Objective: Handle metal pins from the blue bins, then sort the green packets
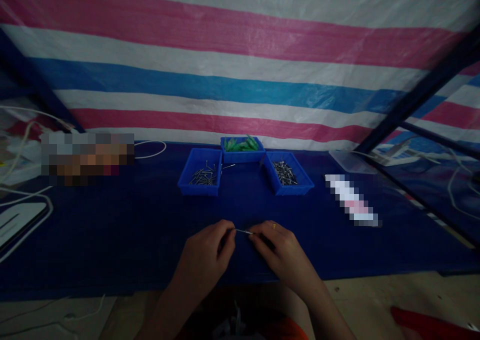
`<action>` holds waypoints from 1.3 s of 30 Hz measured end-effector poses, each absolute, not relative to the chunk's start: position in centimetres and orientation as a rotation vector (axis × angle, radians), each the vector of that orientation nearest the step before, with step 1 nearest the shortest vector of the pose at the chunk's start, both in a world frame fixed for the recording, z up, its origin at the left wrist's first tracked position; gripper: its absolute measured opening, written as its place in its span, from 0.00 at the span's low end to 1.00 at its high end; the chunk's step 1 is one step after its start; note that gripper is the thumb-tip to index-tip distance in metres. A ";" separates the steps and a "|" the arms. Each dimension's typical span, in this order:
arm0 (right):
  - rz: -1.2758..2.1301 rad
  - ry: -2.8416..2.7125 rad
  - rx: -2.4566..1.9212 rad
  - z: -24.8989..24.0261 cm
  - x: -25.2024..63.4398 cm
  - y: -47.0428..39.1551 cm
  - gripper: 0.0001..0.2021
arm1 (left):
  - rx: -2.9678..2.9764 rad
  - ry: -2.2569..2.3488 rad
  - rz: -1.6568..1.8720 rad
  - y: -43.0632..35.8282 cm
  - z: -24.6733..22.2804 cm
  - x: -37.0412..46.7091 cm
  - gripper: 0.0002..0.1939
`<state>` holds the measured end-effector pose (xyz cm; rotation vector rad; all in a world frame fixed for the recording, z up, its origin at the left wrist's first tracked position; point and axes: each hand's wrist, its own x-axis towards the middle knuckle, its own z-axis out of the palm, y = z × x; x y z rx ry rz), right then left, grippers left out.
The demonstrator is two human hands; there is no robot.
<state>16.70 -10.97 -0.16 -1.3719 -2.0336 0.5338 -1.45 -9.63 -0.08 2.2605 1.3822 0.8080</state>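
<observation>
Between my two hands, near the front of the blue table, is a thin metal rod. My left hand pinches its left end. The fingers of my right hand, which has a ring on it, are closed on the right end. Beyond the hands, a blue bin at the left holds loose metal pins. Another blue bin at the right is filled with short metal pieces. Green pieces lie in a third blue bin at the back.
A few loose pins lie between the bins. White cables and a white device are at the left. A clear plastic lid lies at the back right. A striped sheet hangs behind the table.
</observation>
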 end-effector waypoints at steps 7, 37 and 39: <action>0.556 -1.981 -1.388 -0.5 16.8 -10.9 0.05 | 2.261 1.360 0.801 -9.6 -0.2 -1.5 0.08; 0.592 -1.905 -1.438 0.3 16.7 -11.0 0.07 | 2.316 1.365 0.797 -9.4 -0.5 -1.5 0.07; 0.585 -1.917 -1.438 0.3 16.7 -11.0 0.07 | 2.315 1.372 0.799 -9.4 -0.6 -1.5 0.06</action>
